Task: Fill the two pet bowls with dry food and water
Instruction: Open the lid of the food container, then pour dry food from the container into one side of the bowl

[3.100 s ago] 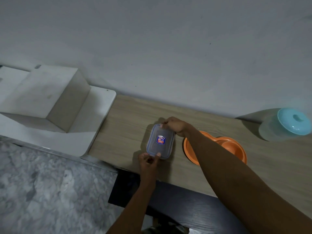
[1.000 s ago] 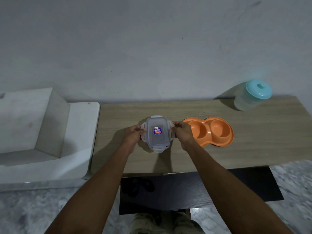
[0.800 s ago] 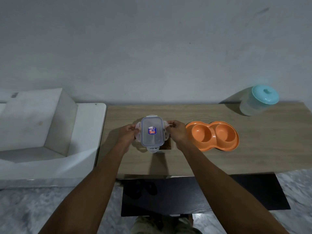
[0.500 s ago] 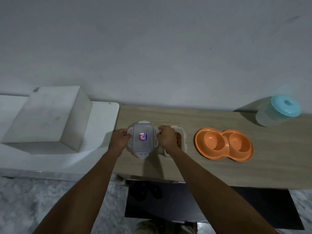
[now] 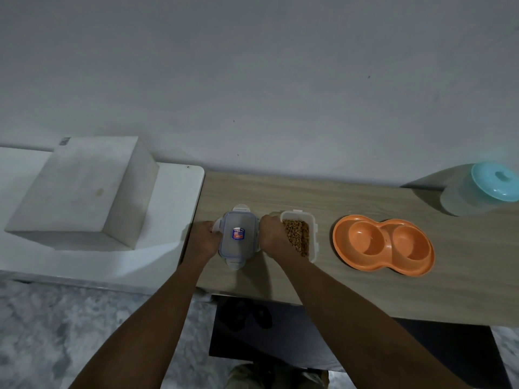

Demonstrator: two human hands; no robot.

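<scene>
A clear rectangular lid (image 5: pixel 239 236) with a blue-and-red sticker sits near the wooden table's left end, gripped on its two long sides by my left hand (image 5: pixel 204 239) and my right hand (image 5: pixel 271 236). Just right of it stands the uncovered food container (image 5: pixel 301 233), full of brown dry kibble; my right wrist hides its left edge. Further right lies the orange double pet bowl (image 5: pixel 383 245), both of its cups dry and bare. A translucent jug with a teal lid (image 5: pixel 481 191) stands at the table's far right, by the wall.
The wooden table (image 5: pixel 351 200) runs along a grey wall. To its left is a white surface carrying a pale block (image 5: pixel 81 192). Below lie marble floor, a dark mat (image 5: pixel 280 332) and a pair of dark sandals (image 5: pixel 244 314).
Both hands lifted the lid off the container and carried it left, uncovering the kibble. The lid is now lower, close to the tabletop, beside the container.
</scene>
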